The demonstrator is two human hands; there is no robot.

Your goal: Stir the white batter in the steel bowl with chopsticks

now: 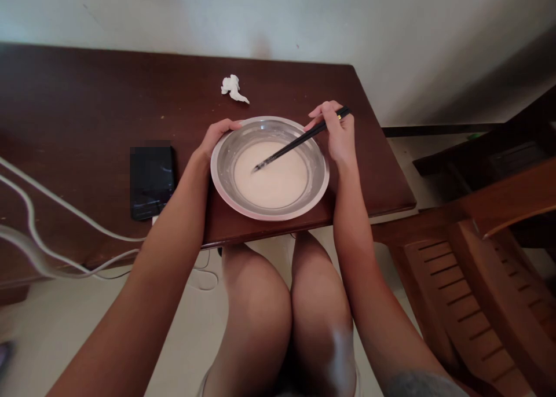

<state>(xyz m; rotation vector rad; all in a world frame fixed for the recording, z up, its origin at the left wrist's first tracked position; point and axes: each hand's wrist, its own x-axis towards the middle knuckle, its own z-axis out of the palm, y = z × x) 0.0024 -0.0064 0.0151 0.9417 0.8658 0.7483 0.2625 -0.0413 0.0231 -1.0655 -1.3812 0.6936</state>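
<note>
A wide metal bowl stands at the front edge of the dark wooden table, with a pale, creamy liquid in its bottom. My left hand grips the bowl's rim at the upper left, the thumb side partly hidden. In my right hand, above the bowl's right rim, is a pair of black chopsticks held close together. They slant down to the left, and their whitish, coated tips are at the liquid near the middle of the bowl.
Behind the bowl lies a crumpled white tissue. A dark phone rests left of my left forearm, near several white cables. The table meets a pale wall at the back. A slatted wooden chair stands at the right.
</note>
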